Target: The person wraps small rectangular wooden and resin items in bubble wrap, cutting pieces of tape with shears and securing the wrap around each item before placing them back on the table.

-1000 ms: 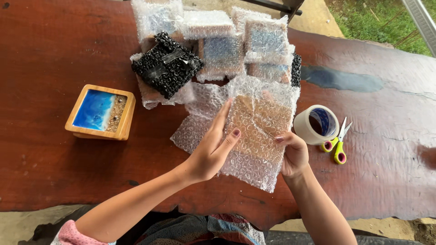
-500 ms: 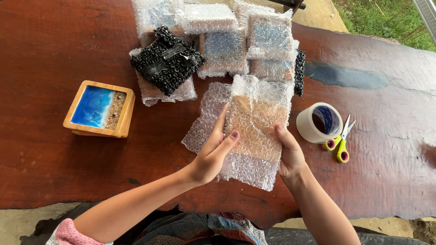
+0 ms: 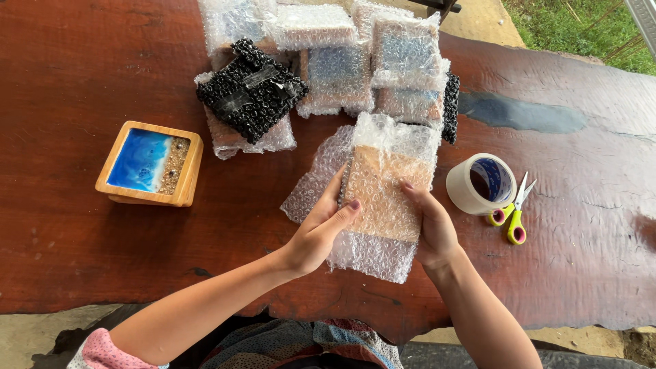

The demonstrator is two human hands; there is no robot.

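Observation:
A flat wooden piece wrapped in clear bubble wrap lies on the dark red wooden table in front of me. My left hand presses on its left side, fingers flat on the wrap. At its right edge, my right hand grips the wrapped piece with the thumb on top. Loose bubble wrap sticks out to the left and at the bottom.
Several bubble-wrapped packages are stacked at the back, one in black wrap. A wooden tray with a blue resin top sits at the left. A tape roll and yellow-handled scissors lie at the right.
The wrapped piece has shifted slightly to the right and its wrap is folded tighter. Both hands have closed in on its sides.

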